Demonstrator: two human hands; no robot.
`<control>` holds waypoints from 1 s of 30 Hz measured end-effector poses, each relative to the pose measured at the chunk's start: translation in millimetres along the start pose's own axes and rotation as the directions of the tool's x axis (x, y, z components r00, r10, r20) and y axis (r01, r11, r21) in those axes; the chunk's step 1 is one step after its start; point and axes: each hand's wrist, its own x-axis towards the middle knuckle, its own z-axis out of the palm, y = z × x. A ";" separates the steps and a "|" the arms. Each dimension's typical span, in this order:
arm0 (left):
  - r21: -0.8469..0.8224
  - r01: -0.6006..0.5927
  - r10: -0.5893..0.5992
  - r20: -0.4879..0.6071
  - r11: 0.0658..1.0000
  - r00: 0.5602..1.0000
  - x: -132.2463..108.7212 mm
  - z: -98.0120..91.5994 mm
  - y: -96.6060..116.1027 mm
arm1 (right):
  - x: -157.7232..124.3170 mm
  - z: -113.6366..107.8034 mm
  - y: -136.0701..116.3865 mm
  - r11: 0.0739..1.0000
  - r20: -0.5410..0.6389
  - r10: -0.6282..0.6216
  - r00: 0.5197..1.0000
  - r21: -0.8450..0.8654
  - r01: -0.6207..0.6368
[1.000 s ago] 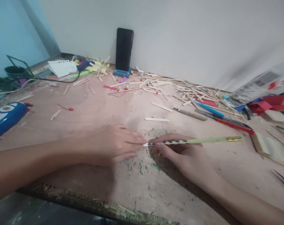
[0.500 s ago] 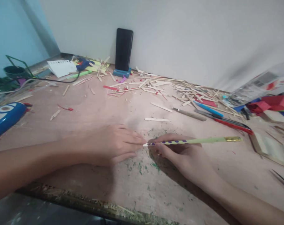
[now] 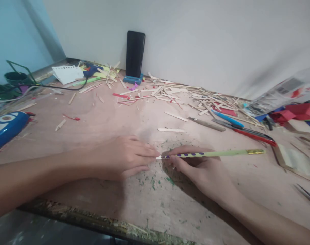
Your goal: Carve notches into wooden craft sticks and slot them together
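My left hand (image 3: pixel 129 157) lies flat on the wooden table (image 3: pixel 144 204), palm down, fingers pointing right. Under its fingertips a pale stick (image 3: pixel 158 158) is pressed, and only its short end shows. My right hand (image 3: pixel 203 166) pinches a light green pencil (image 3: pixel 226 153) with dark purple spots. The pencil lies low and nearly level, its gold-banded end to the right and its point close to my left fingertips. The exact contact of the point with the stick is too small to tell. Green specks dot the table around both hands.
Beyond the hands lie two loose sticks (image 3: pixel 171 130), a wood-handled tool (image 3: pixel 207 124), a blue pen (image 3: pixel 228 118) and a red-handled tool (image 3: pixel 257 136). A pile of sticks (image 3: pixel 167 92) lines the wall. A phone (image 3: pixel 135 54) stands upright behind. Wood blocks (image 3: pixel 296 163) sit right.
The gold-banded end of the pencil has shifted very slightly to the right. Both hands stay in nearly the same place.
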 end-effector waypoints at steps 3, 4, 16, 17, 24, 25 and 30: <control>0.007 -0.009 0.009 -0.012 1.000 1.000 0.9 -1.0 0.5 | -0.5 0.0 -0.7 1.000 -0.001 -0.004 1.000 -0.002 0.004; 0.008 -0.012 0.012 -0.015 1.000 1.000 1.1 -1.2 0.6 | -0.6 -0.1 -1.0 1.000 -0.006 -0.005 1.000 -0.006 0.005; 0.004 0.003 -0.003 0.004 1.000 1.000 -0.4 -0.1 -0.1 | -0.6 -0.1 -0.2 1.000 -0.007 0.018 1.000 0.003 -0.018; 0.006 0.004 -0.004 0.007 1.000 1.000 -0.5 -0.3 -0.2 | -0.6 -0.2 -0.5 1.000 -0.004 0.018 1.000 0.007 -0.018; 0.000 0.002 -0.002 0.002 1.000 1.000 0.8 -0.6 -0.1 | -0.1 0.6 -0.3 1.000 -0.006 0.014 1.000 0.011 -0.014; 0.000 0.005 -0.005 0.003 1.000 1.000 0.9 -0.5 -0.1 | 0.1 0.7 0.0 1.000 -0.005 0.012 1.000 0.010 -0.012; -0.010 0.011 -0.011 -0.001 1.000 1.000 0.4 -0.3 0.1 | 0.4 0.0 -0.9 1.000 -0.009 0.006 1.000 -0.006 -0.006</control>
